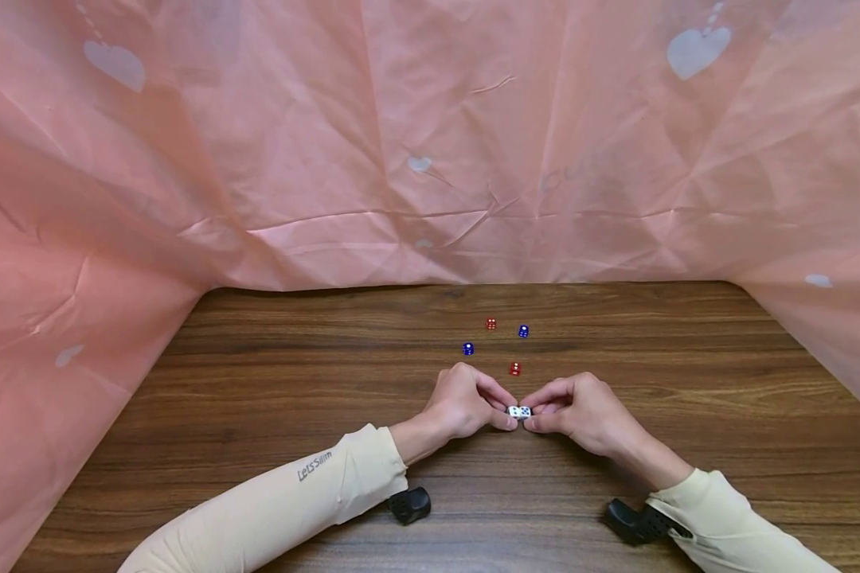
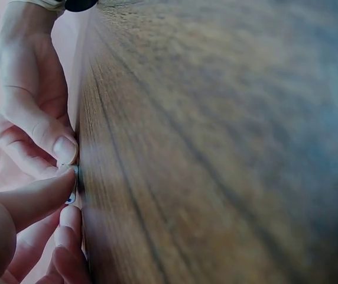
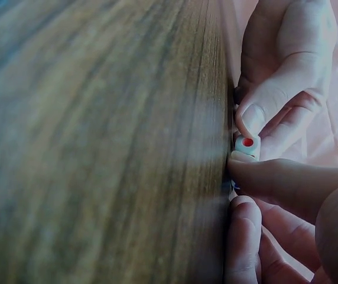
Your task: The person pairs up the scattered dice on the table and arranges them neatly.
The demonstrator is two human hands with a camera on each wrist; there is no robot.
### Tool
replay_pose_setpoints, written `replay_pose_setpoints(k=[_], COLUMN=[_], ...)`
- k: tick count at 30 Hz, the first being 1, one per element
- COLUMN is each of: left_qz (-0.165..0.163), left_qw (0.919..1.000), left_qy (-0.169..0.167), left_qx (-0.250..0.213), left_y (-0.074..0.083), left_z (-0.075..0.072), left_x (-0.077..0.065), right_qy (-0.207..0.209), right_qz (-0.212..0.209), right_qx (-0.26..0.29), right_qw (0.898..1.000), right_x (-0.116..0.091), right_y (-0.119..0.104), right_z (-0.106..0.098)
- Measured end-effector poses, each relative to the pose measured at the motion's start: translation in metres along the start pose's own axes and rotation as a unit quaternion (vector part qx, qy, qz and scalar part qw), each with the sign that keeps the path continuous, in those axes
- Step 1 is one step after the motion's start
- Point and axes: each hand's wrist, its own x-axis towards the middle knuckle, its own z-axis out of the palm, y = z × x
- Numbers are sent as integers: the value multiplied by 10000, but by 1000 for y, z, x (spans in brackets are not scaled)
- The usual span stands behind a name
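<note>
Two white dice sit side by side at the front middle of the table, the left white die (image 1: 514,412) against the right white die (image 1: 525,412). My left hand (image 1: 462,404) pinches the left one between thumb and fingers. From the other side, my right hand (image 1: 593,415) pinches the right one the same way. Dark pips mark their upper faces in the head view. A red pip shows on a white die (image 3: 247,144) in the right wrist view. The left thumb (image 2: 42,195) hides most of the dice in the left wrist view.
Beyond the hands lie a near red die (image 1: 516,369), a far red die (image 1: 490,324), a left blue die (image 1: 468,348) and a right blue die (image 1: 523,331). They rest on a brown wooden table (image 1: 294,382). Pink cloth (image 1: 315,159) with hearts encloses the back and sides.
</note>
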Motion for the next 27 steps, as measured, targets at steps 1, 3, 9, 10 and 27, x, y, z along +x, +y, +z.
replay_pose_setpoints(k=[1, 3, 9, 10, 27], left_qz=[14, 26, 75, 91, 182], left_qw=[10000, 10000, 10000, 9999, 9998], left_qy=[3, 6, -19, -23, -31], left_qx=[19, 38, 32, 37, 65], left_y=[0, 0, -1, -1, -1], left_z=[0, 0, 0, 0, 2], left_x=[0, 1, 2, 1, 1], right_qy=[4, 10, -22, -31, -78], right_qz=[-3, -6, 23, 33, 90], right_qx=[-3, -2, 62, 74, 11], right_qw=[10000, 10000, 10000, 10000, 9999], right_x=[0, 0, 0, 0, -2], right_y=[0, 0, 0, 0, 1], right_z=[0, 0, 0, 0, -2])
